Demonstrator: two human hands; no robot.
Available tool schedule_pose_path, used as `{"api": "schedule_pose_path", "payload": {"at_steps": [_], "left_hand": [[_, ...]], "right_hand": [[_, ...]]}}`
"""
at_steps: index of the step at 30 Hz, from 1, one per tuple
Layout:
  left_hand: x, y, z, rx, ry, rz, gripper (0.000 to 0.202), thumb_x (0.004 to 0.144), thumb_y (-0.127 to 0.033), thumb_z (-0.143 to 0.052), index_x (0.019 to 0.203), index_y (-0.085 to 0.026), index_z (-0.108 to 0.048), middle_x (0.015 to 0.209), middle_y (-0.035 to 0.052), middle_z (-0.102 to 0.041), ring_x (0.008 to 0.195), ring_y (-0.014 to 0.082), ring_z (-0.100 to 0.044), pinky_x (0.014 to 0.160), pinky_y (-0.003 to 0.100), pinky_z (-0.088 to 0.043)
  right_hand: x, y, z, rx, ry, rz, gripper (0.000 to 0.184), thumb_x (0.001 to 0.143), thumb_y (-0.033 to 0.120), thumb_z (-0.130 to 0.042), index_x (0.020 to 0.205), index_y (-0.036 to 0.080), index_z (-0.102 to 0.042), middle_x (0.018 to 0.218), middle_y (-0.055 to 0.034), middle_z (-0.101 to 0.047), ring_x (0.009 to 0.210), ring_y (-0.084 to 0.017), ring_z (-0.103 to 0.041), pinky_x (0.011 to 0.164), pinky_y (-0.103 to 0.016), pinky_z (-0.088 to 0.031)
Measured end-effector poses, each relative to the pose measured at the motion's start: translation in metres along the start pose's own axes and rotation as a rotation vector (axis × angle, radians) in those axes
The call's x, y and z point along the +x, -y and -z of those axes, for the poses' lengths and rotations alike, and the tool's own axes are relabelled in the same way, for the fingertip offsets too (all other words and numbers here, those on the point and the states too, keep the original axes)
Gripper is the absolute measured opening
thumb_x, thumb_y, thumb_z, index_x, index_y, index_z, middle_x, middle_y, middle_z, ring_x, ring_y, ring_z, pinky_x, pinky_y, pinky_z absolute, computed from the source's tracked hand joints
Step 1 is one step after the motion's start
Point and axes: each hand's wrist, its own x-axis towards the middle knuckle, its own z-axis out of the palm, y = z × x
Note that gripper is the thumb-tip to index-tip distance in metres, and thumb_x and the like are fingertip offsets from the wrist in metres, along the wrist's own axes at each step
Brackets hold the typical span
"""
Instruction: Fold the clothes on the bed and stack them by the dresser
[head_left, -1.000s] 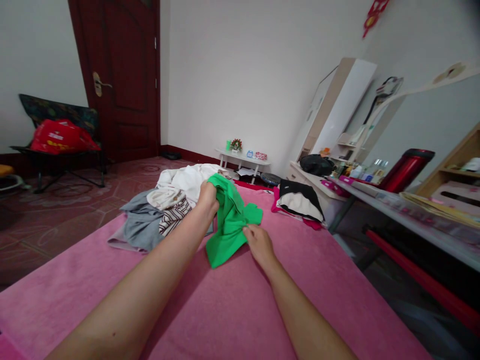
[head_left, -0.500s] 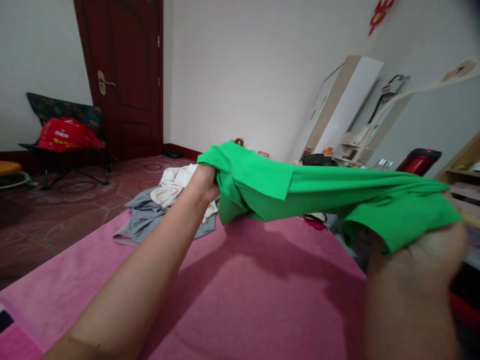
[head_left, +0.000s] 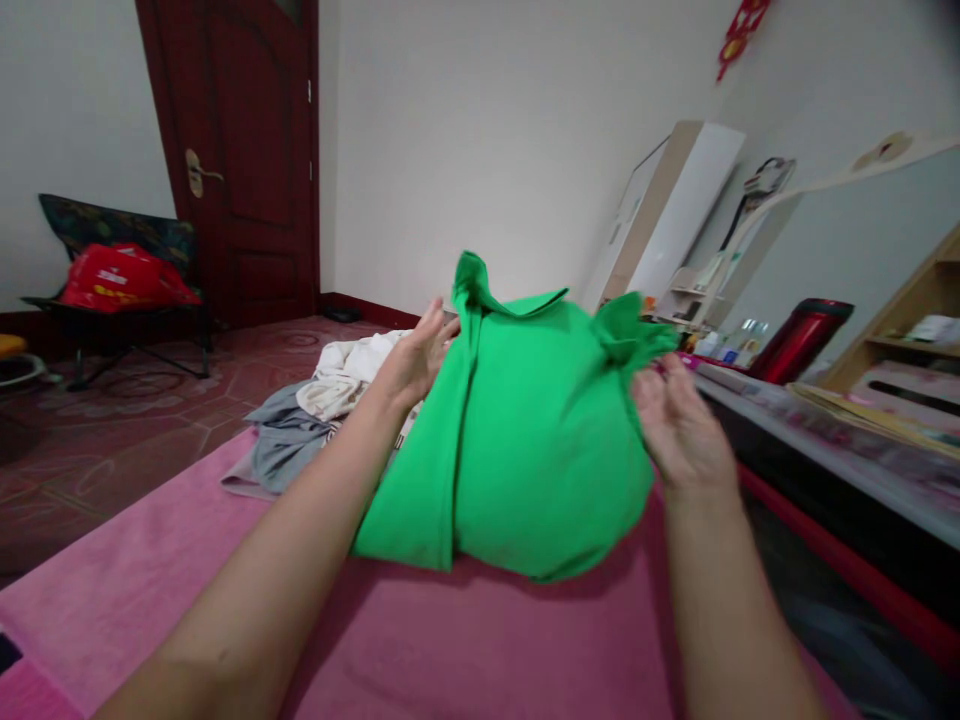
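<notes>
A bright green garment [head_left: 525, 440] hangs in the air over a pink blanket [head_left: 480, 650]. My left hand [head_left: 416, 352] pinches its upper left corner, thumb and fingers pressed on the cloth. Its upper right corner is gripped by my right hand [head_left: 679, 425], the other fingers loosely curled. The cloth billows between the two hands and its lower edge almost reaches the blanket.
A heap of grey, white and striped clothes [head_left: 315, 420] lies at the far left of the blanket. A dark red door [head_left: 240, 160] and a folding chair [head_left: 112, 290] with a red bag stand at the back left. A cluttered desk [head_left: 840, 440] with a red flask [head_left: 799, 340] runs along the right.
The green garment went from bunched on the blanket to stretched sideways, and now hangs upright between both raised hands. My right hand has come back in from the far right.
</notes>
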Motion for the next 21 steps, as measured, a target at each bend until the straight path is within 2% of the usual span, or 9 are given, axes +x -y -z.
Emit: {"api": "schedule_pose_path", "payload": {"at_steps": [2, 4, 7, 9, 12, 15, 17, 19, 21], "left_hand": [[0.007, 0.033, 0.021, 0.247, 0.004, 0.095, 0.063, 0.062, -0.05, -0.075, 0.119, -0.027, -0.057, 0.119, 0.0079, -0.064, 0.106, 0.0263, -0.061, 0.076, 0.031, -0.05], [0.01, 0.062, 0.045, 0.614, -0.012, 0.142, 0.06, 0.061, -0.049, -0.075, 0.113, -0.022, -0.061, 0.115, 0.0125, -0.065, 0.106, 0.0312, -0.061, 0.073, 0.033, -0.05], [0.012, 0.087, 0.064, 0.834, -0.007, 0.121, 0.045, 0.053, -0.035, -0.08, 0.093, -0.019, -0.069, 0.098, 0.012, -0.07, 0.107, 0.0352, -0.059, 0.076, 0.034, -0.048], [0.011, 0.094, 0.06, 0.901, 0.025, 0.088, 0.033, 0.054, -0.029, -0.079, 0.085, -0.021, -0.071, 0.093, 0.0092, -0.071, 0.106, 0.0331, -0.059, 0.082, 0.034, -0.047], [0.004, 0.097, 0.04, 1.018, 0.147, 0.078, 0.023, 0.06, -0.03, -0.076, 0.082, -0.022, -0.073, 0.089, 0.007, -0.072, 0.097, 0.0294, -0.063, 0.084, 0.032, -0.045], [-0.009, 0.092, 0.02, 1.106, 0.326, 0.141, 0.033, 0.047, -0.035, -0.084, 0.076, -0.021, -0.075, 0.074, 0.0055, -0.071, 0.081, 0.0284, -0.065, 0.077, 0.031, -0.047], [-0.018, 0.085, 0.012, 1.215, 0.514, 0.215, 0.05, 0.031, -0.037, -0.089, 0.077, -0.022, -0.076, 0.074, 0.0055, -0.071, 0.08, 0.0294, -0.065, 0.074, 0.031, -0.047], [-0.024, 0.078, 0.008, 1.365, 0.733, 0.273, 0.066, 0.023, -0.038, -0.089, 0.085, -0.022, -0.076, 0.087, 0.0077, -0.073, 0.087, 0.0315, -0.065, 0.075, 0.031, -0.047], [-0.026, 0.071, 0.006, 1.491, 0.907, 0.298, 0.073, 0.023, -0.04, -0.089, 0.093, -0.023, -0.075, 0.101, 0.0101, -0.071, 0.094, 0.0331, -0.063, 0.077, 0.032, -0.047]], "right_hand": [[-0.007, -0.044, 0.003, -0.103, -0.018, -0.238, 0.036, 0.075, 0.032, -0.066, 0.109, 0.032, -0.055, 0.113, -0.0011, -0.063, 0.099, -0.015, -0.062, 0.079, -0.034, -0.053], [-0.014, -0.088, 0.015, -0.344, -0.107, -0.458, 0.034, 0.073, 0.034, -0.067, 0.105, 0.028, -0.055, 0.104, -0.0018, -0.066, 0.092, -0.016, -0.064, 0.069, -0.03, -0.054], [-0.021, -0.126, 0.035, -0.499, -0.097, -0.569, 0.024, 0.072, 0.03, -0.069, 0.091, 0.021, -0.058, 0.086, -0.0023, -0.068, 0.076, -0.014, -0.066, 0.058, -0.022, -0.052], [-0.024, -0.13, 0.043, -0.54, -0.058, -0.606, 0.021, 0.072, 0.029, -0.07, 0.086, 0.02, -0.059, 0.076, -0.0012, -0.068, 0.064, -0.013, -0.065, 0.051, -0.019, -0.049], [-0.028, -0.121, 0.042, -0.626, 0.052, -0.731, 0.026, 0.071, 0.039, -0.073, 0.073, 0.017, -0.06, 0.06, -0.0043, -0.066, 0.048, -0.015, -0.061, 0.038, -0.019, -0.044], [-0.04, -0.112, 0.027, -0.794, 0.407, -0.891, 0.041, 0.073, 0.051, -0.069, 0.059, 0.014, -0.058, 0.049, -0.0093, -0.063, 0.038, -0.014, -0.056, 0.031, -0.018, -0.038], [-0.049, -0.111, 0.013, -0.853, 0.643, -0.921, 0.041, 0.073, 0.048, -0.071, 0.054, 0.013, -0.057, 0.047, -0.0107, -0.063, 0.035, -0.013, -0.055, 0.029, -0.017, -0.035], [-0.056, -0.111, 0.0, -0.813, 0.67, -0.886, 0.032, 0.066, 0.032, -0.077, 0.052, 0.014, -0.055, 0.044, -0.0076, -0.06, 0.034, -0.014, -0.054, 0.029, -0.017, -0.035], [-0.058, -0.109, -0.008, -0.752, 0.571, -0.838, 0.025, 0.061, 0.02, -0.076, 0.054, 0.016, -0.052, 0.04, -0.0012, -0.057, 0.034, -0.014, -0.054, 0.031, -0.018, -0.038]]}}
